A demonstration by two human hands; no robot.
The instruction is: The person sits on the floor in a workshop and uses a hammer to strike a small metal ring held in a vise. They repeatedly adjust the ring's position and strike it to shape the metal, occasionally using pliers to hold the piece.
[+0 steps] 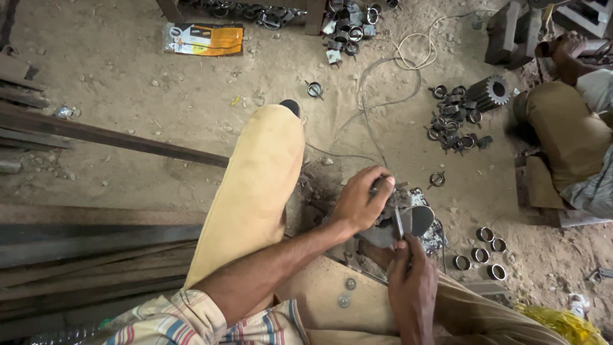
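Hands together at near centre: my left hand (359,203) clamps the grey metal piece (408,220) steady over my knee, while my right hand (412,281) pinches a thin tool (398,223) against it.

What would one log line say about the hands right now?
left hand: grips metal piece | right hand: holds thin tool against it | short metal rings: on dirt floor
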